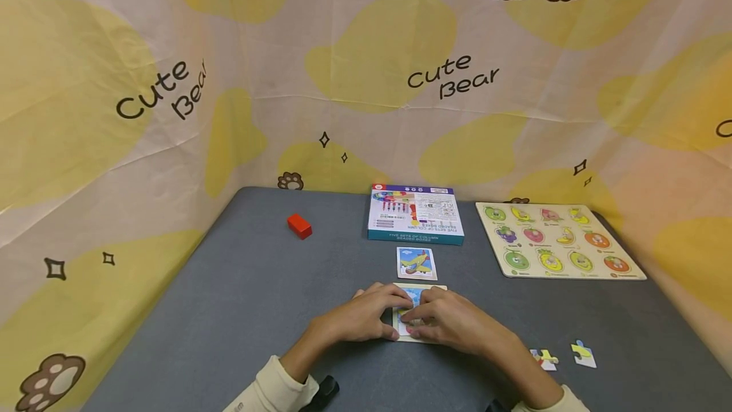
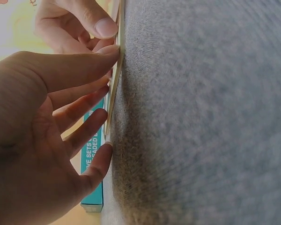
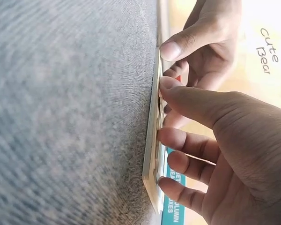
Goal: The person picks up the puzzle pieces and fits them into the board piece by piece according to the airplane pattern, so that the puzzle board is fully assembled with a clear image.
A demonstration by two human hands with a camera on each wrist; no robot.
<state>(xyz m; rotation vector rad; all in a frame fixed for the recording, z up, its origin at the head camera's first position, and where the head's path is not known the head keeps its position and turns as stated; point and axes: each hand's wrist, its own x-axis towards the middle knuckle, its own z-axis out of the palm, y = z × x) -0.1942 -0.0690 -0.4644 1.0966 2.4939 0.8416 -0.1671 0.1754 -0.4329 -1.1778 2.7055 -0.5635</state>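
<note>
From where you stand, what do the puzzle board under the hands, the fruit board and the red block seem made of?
The puzzle board looks like wood or fibreboard, with a pale, seemingly unpainted edge. The fruit board may be similar: flat, cream, with colourful, apparently printed pictures. The red block could be painted wood or plastic; its even colour leaves that open.

Wide head view forward and down, low sideways wrist close-ups, puzzle board point(image 3: 152, 145) shared
</note>
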